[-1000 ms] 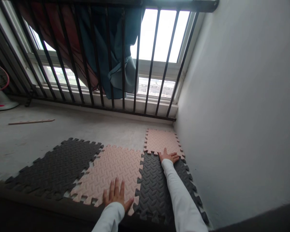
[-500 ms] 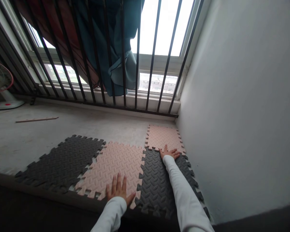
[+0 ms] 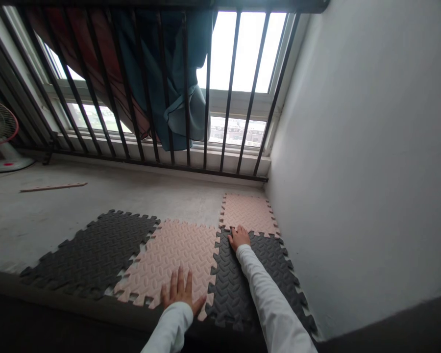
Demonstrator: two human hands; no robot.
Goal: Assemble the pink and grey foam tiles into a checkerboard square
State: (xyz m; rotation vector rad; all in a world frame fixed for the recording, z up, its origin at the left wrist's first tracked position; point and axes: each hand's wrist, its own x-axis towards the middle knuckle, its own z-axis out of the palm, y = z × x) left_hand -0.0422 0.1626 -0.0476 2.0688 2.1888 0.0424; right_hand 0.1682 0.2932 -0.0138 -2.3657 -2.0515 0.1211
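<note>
Seam gaps show at dark foam tile (far left); my left hand spreads on pink tile, my right hand on second dark tile.

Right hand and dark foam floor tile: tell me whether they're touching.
Touching. The head view shows the right hand lying on the dark foam floor tile near its far edge, with no gap.

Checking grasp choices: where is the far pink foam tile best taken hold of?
On the far pink foam tile, likely the toothed left edge, approached from the left over the concrete floor. The tile lies flat; that edge looks free, while the white wall flanks its right side and the dark tile under the right hand meets its near edge.
</note>
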